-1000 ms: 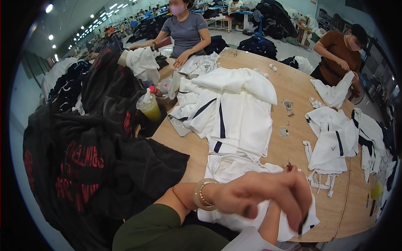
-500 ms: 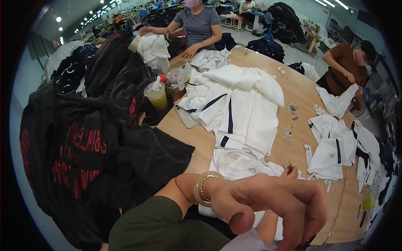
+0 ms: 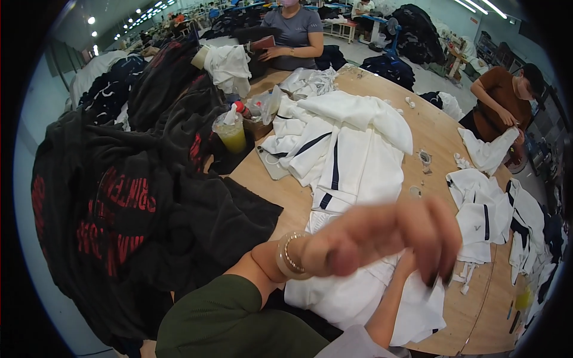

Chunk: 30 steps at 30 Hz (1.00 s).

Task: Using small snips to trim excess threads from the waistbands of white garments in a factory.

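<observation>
White cloth lies under the person's hands: a garment spread at the near edge of the wooden tabletop. The left hand, blurred, is raised over it, with bracelets at the wrist and a dark green sleeve. Its grip is spread, the thumb well apart from the curled fingers. The right hand is mostly hidden by the left one, so I cannot tell whether its grip is pinching anything; its bare forearm crosses the garment from a pale sleeve at the near side.

Farther along the tabletop, just beyond the hands, is a stack of white clothes with navy stripes. A phone lies at the left edge of the stack, partly covered by it. Near the phone, farther left, stands a cup of yellow-green drink, with a red cap and a clear bag just beside it. Dark clothes with red print are heaped on the left.

On the right lie another white top with a navy stripe and, past it, more white and navy clothing. At the far right a worker in brown handles a white piece; at the far side, left of centre, stands a worker in grey.
</observation>
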Tool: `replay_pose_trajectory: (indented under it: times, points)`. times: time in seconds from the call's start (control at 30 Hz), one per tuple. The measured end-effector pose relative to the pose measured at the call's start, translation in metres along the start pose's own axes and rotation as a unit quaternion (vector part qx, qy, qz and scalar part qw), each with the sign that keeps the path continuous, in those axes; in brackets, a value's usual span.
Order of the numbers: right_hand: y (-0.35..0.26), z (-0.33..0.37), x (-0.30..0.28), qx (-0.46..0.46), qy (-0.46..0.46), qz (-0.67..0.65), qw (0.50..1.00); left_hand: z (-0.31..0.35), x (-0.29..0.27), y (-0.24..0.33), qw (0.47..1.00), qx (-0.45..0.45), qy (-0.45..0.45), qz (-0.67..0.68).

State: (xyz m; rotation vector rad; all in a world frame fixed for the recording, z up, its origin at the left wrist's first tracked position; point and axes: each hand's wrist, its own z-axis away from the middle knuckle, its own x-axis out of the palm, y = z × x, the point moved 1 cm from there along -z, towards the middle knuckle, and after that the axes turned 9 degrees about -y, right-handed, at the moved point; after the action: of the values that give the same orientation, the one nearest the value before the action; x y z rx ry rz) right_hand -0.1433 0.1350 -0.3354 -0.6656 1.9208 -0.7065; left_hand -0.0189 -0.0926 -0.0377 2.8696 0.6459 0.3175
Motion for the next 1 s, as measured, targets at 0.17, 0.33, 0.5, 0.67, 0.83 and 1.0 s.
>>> replay_pose_trajectory:
  times: [0.17, 0.33, 0.5, 0.67, 0.83, 1.0]
  points:
    - [0.007, -0.004, -0.009, 0.026, -0.026, 0.003, 0.999, -0.001, -0.060, 0.034, 0.907, -0.030, 0.174, -0.382]
    - [0.006, -0.002, -0.007, 0.028, -0.030, 0.005, 0.999, -0.011, -0.095, 0.078, 0.694, 0.148, 0.208, -0.673]
    - [0.017, -0.005, -0.010, -0.008, 0.001, 0.028, 1.000, 0.019, -0.155, 0.043, 0.655, -0.009, 0.205, -0.727]
    - [0.001, 0.000, -0.009, 0.031, -0.012, 0.000, 0.999, 0.156, -0.229, -0.049, 0.355, -0.379, 0.062, -0.852]
    - [-0.001, 0.000, -0.007, 0.006, -0.014, 0.025, 1.000, 0.239, -0.258, -0.070, 0.345, -0.438, 0.046, -0.829]
    - [-0.009, -0.005, -0.009, 0.033, 0.009, -0.035, 0.999, 0.238, -0.255, -0.073, 0.325, -0.440, 0.032, -0.836]
